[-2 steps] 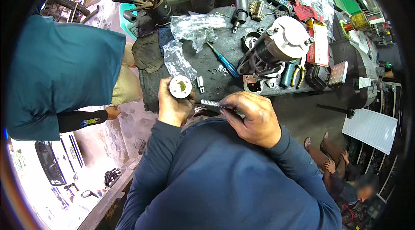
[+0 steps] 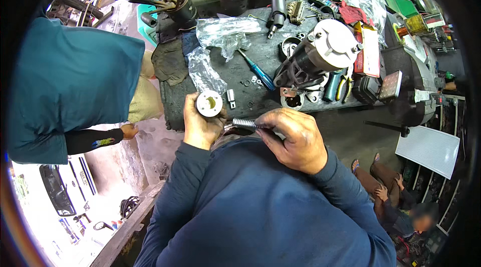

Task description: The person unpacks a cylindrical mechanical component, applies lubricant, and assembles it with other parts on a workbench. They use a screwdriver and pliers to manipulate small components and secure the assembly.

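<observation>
My left hand [image 2: 197, 127] is wrapped round a short round metal housing [image 2: 202, 108] at the bench's near edge. The housing's open end faces up and shows a yellowish hollow and small holes. In my right hand [image 2: 298, 139] a coil spring [image 2: 243, 122] is pinched between thumb and fingers. Its free end points left toward the housing, apart from it; the other end is hidden by my fingers. Just beyond lies a small silver metal piece [image 2: 231, 96] on the dark bench [image 2: 180, 101]. Small washers [image 2: 254, 79] lie farther back.
A blue screwdriver [image 2: 260, 73], clear plastic bags [image 2: 225, 34] and a large motor with a pale round cover [image 2: 334, 46] occupy the bench. Pliers [image 2: 345, 86] lie right of the motor. One person [image 2: 80, 81] stands at left; another [image 2: 401, 207] sits at lower right.
</observation>
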Available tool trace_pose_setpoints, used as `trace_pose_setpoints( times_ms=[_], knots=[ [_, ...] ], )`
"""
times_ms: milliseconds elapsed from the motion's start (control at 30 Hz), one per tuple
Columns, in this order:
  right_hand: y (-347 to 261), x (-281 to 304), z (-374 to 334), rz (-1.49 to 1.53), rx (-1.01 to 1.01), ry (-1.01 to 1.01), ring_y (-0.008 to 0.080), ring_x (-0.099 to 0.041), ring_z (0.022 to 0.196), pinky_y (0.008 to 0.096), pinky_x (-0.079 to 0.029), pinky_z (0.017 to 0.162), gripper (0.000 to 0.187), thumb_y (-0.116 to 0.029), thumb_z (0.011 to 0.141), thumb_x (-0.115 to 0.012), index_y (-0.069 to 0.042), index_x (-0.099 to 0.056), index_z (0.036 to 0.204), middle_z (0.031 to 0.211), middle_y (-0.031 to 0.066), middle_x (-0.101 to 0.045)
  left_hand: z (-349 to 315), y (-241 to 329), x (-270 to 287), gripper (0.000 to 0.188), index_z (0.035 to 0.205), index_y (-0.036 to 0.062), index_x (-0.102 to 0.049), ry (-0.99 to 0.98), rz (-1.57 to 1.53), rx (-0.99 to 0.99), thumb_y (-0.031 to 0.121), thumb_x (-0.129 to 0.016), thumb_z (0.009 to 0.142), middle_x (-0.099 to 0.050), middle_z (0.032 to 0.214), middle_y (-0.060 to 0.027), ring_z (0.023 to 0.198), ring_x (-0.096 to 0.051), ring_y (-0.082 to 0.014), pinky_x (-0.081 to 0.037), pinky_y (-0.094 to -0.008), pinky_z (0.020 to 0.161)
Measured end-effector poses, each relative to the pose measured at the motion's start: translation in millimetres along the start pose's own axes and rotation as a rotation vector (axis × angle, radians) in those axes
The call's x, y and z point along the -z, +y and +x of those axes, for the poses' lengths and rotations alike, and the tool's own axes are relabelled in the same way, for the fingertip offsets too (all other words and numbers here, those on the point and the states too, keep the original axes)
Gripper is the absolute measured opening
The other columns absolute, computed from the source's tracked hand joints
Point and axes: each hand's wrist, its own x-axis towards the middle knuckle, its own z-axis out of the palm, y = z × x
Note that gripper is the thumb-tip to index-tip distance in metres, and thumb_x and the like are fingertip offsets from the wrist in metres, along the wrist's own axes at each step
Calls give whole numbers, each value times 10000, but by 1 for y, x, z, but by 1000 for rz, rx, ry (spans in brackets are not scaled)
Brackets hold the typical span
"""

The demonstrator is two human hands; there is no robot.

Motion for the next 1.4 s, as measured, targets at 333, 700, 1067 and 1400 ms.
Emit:
trace_pose_setpoints(
  times_ms=[333, 700, 1067, 1400],
  knots=[
    [18, -6, -1, -151, 139, 47, 261, -710, 801, 357, -572, 695, 250, -48, 776, -790, -44, -701, 1009, 920, 100, -727, 2, -24, -16, 296, 1002, 158, -672, -34, 75, 25, 431, -581, 930, -707, 973, -19, 916, -660, -195, -502, -404, 790],
    [45, -43, 15, -312, 167, -164, 265, -691, 783, 394, -560, 694, 175, -178, 846, -641, -62, -657, 977, 843, 80, -670, -3, -31, -19, 439, 1045, 116, -690, -76, 188, 28, 497, -508, 926, -709, 992, -94, 961, -670, -279, -521, -528, 898],
    [49, -59, 20, -311, 152, -165, 273, -696, 753, 409, -566, 676, 148, -196, 851, -653, -104, -664, 966, 814, 70, -657, -3, -25, -14, 439, 1045, 97, -702, -109, 154, 88, 474, -512, 924, -715, 993, -102, 942, -674, -278, -536, -503, 908],
    [54, -65, -2, 154, -162, -125, 357, -720, 868, 437, -571, 755, 209, -172, 906, -716, -28, -702, 1057, 912, 167, -734, 8, -4, 20, 294, 974, 115, -681, -69, -5, 99, 390, -602, 908, -709, 909, -42, 798, -678, -218, -566, -366, 690]
  ],
)
